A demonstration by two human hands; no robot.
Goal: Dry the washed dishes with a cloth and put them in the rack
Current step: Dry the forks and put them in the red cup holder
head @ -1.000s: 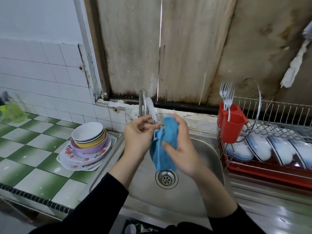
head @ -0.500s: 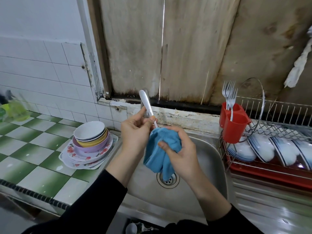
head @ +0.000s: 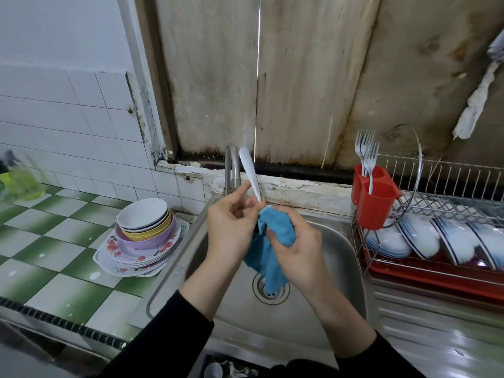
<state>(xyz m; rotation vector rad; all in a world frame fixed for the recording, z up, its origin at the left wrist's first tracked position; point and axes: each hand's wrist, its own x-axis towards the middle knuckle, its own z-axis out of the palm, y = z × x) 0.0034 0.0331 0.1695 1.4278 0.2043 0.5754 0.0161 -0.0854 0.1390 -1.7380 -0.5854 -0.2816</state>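
Note:
Over the steel sink (head: pixel 321 309) my left hand (head: pixel 231 227) pinches a metal utensil (head: pixel 250 174) by its shaft, its handle pointing up beside the tap. My right hand (head: pixel 294 246) grips a blue cloth (head: pixel 270 241) bunched around the utensil's lower end, which is hidden, so I cannot tell what kind it is. The cloth's tail hangs over the drain. A wire dish rack (head: pixel 436 186) on a red tray stands at the right with several white blue-rimmed bowls (head: pixel 420 238) leaning in it. A red cutlery holder (head: pixel 373 197) with forks (head: pixel 366 151) hangs on its left end.
On the green-and-white tiled counter at the left sits a stack of bowls (head: pixel 146 222) on flowered plates (head: pixel 131 257). The curved tap (head: pixel 231 170) rises behind my hands. A green bottle (head: pixel 19 181) stands at the far left. A white rag (head: pixel 477 102) hangs on the wooden wall.
The cloth has slid down the utensil, baring its handle, which now points up by the tap. Both hands stay over the sink.

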